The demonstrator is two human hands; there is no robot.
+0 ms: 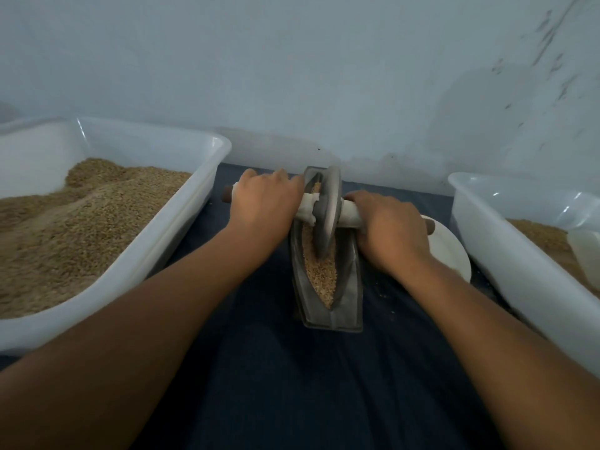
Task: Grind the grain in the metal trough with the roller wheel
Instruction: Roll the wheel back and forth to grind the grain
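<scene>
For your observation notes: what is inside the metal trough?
Inside the metal trough lies tan grain, with the roller wheel standing in it. The wheel hides the grain directly beneath it.

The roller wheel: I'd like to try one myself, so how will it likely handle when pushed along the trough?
The roller wheel looks like thick metal, so probably heavy. Its thin rim stands in the narrow metal trough, so it would likely tip without the left hand and right hand gripping the axle. Loose grain may let it skid.
</scene>
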